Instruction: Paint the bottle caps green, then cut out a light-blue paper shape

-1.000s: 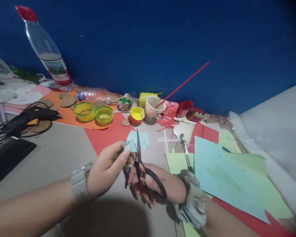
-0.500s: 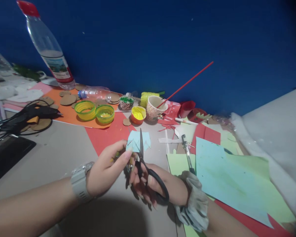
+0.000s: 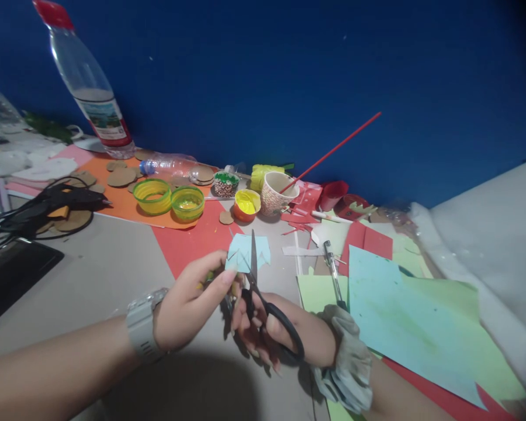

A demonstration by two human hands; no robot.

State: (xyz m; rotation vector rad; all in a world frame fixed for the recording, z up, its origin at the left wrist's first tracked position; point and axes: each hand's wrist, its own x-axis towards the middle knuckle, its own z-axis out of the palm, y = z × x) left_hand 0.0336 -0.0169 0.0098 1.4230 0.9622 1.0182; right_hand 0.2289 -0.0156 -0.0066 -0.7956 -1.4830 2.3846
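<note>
My left hand (image 3: 188, 304), with a grey watch on the wrist, pinches a small light-blue paper piece (image 3: 245, 253) with a jagged upper edge. My right hand (image 3: 280, 330) has its fingers through the black handles of a pair of scissors (image 3: 263, 298). The blades point up and stand in the middle of the paper piece. A grey scrunchie sits on my right wrist. Both hands hover just above the grey table.
Light-blue, green and red paper sheets (image 3: 403, 316) lie to the right with a pen (image 3: 333, 266) on them. Behind are yellow lids (image 3: 170, 199), paint pots, a paper cup (image 3: 278, 193) holding a red stick, a standing bottle (image 3: 87, 88) and a black glue gun (image 3: 56, 199).
The hands, paper and scissors have drifted slightly to the right; the grip is unchanged.
</note>
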